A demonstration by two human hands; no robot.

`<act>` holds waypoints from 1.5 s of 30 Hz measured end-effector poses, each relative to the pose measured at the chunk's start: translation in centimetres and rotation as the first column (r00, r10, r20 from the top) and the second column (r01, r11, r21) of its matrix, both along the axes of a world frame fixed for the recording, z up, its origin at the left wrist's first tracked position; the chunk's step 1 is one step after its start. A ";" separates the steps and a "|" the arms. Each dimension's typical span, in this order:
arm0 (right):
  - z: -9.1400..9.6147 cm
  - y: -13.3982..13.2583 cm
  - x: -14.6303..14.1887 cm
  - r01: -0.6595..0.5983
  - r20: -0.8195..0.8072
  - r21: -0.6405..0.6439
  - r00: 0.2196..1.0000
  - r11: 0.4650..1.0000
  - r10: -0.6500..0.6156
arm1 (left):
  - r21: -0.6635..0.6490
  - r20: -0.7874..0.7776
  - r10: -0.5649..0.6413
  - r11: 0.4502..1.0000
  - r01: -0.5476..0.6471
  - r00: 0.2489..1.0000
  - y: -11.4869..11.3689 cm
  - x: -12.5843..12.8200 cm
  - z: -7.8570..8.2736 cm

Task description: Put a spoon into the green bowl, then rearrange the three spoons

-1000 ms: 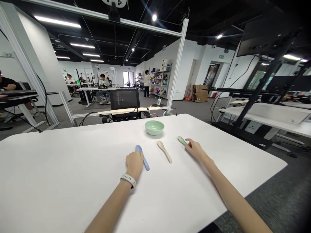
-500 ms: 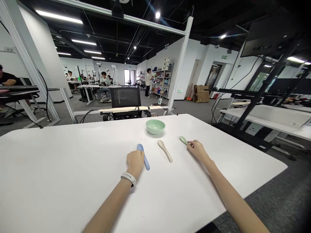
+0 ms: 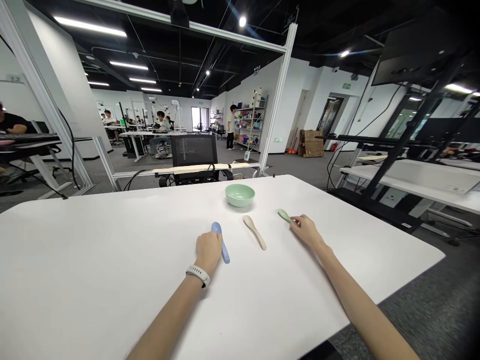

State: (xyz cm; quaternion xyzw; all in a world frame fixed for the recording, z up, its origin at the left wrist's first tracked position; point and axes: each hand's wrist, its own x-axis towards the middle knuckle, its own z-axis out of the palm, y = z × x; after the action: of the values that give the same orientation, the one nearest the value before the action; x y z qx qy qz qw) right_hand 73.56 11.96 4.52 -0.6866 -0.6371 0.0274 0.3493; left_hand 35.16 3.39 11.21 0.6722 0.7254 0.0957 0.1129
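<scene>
Three spoons lie in a row on the white table (image 3: 93, 280) in front of a pale green bowl (image 3: 240, 194). My left hand (image 3: 208, 248), with a white wristband, is curled over the handle of the blue spoon (image 3: 221, 240). My right hand (image 3: 305, 230) is closed on the handle of the green spoon (image 3: 284, 215), whose bowl end sticks out to the left. The beige spoon (image 3: 255, 232) lies untouched between my hands. All three spoons rest on the table top.
Beyond the far table edge stand a black chair (image 3: 193, 155) and an aluminium frame post (image 3: 275, 100). Another white desk (image 3: 416, 182) and a black stand are at the right. People sit and stand at desks and shelves far back.
Both hands stay on their spoons with almost no movement. The view has shifted slightly.
</scene>
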 end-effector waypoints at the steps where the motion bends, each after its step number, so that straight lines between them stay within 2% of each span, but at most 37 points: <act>1: 0.0 0.0 0.0 0.002 0.000 0.000 1.000 1.000 -0.002 | -0.001 0.000 0.000 1.000 0.000 1.000 0.0 0.0 0.0; 31: 0.2 -0.2 -0.3 0.012 0.034 -0.025 0.999 1.000 -0.011 | 0.018 0.022 0.033 0.999 -0.034 0.999 0.1 0.1 0.0; 45: -0.6 0.2 0.1 0.024 0.021 -0.007 0.999 1.000 -0.024 | 0.016 0.027 0.040 0.999 -0.040 0.999 0.0 0.0 0.1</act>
State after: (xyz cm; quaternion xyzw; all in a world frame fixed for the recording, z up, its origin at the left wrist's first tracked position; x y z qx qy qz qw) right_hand 73.68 12.13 3.88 -0.6958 -0.6323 0.0183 0.3402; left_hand 35.19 3.39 11.33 0.6571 0.7364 0.1127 0.1152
